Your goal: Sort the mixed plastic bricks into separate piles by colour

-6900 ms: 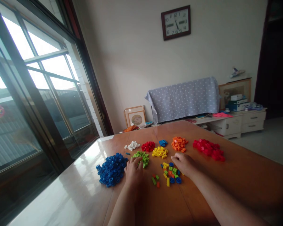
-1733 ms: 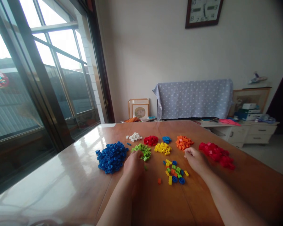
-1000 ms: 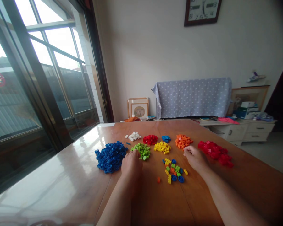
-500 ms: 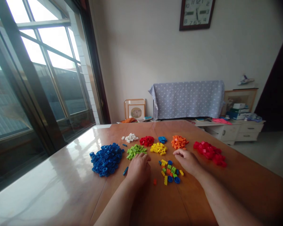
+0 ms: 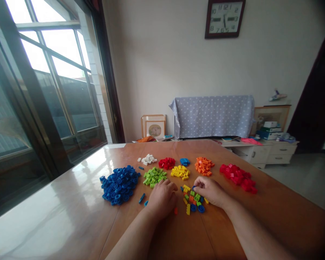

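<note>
A small mixed pile of bricks in yellow, green, orange and blue lies on the brown table. At its upper right edge my right hand has its fingers pinched on a round blue piece. My left hand rests just left of the mixed pile, beside the green bricks; its fingers are bent down and their tips are hidden. A single orange brick lies near it. Yellow bricks form a heap beyond the hands.
A large blue heap stands at the left. White, red, small blue and orange heaps line the back. More red pieces lie at the right. Loose blue bricks lie left of my left hand.
My right hand has moved left and down onto the mixed pile and has taken hold of a round blue piece. My left hand has shifted slightly right. The view has shifted a little.
</note>
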### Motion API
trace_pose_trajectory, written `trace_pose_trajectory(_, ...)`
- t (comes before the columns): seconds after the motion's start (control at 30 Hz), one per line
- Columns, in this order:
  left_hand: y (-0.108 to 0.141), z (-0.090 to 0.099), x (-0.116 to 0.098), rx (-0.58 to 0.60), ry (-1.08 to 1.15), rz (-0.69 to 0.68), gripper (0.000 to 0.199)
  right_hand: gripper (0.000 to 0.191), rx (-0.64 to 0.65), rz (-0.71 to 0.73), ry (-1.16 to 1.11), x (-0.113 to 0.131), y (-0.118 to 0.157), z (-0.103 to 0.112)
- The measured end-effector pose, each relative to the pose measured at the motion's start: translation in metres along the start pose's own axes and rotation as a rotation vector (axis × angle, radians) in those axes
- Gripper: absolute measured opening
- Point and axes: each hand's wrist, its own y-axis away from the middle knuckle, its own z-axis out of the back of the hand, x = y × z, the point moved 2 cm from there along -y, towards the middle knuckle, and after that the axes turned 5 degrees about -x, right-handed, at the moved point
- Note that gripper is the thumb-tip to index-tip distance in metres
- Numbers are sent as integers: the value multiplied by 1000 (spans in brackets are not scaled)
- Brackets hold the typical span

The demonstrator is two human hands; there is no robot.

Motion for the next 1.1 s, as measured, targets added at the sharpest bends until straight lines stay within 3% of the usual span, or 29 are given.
trace_pose_trajectory(0.23, -1, 0, 0, -66, 86, -9, 19, 19, -100, 14, -141, 19, 5, 2)
trace_pose_trajectory(0.47, 3, 5, -7, -115, 219, -78, 38, 27, 46, 68, -337, 55, 22, -10)
trace_pose_trajectory(0.73, 3, 5, -10, -124, 270, -196, 14, 38, 151, 32, -349, 62, 22, -25)
trace_pose_trajectory(0.93, 6, 1, -7, -117, 274, -234, 17, 43, 199, -35, -386, 68, 29, -25)
trace_pose_trajectory(1.03, 7, 1, -4, -138, 256, -199, 18, 42, 111, -48, -348, 65, 38, -18)
trace_pose_trajectory(1.1, 6, 2, -1, -166, 231, -155, 19, 42, -71, -107, -242, 52, 46, -7)
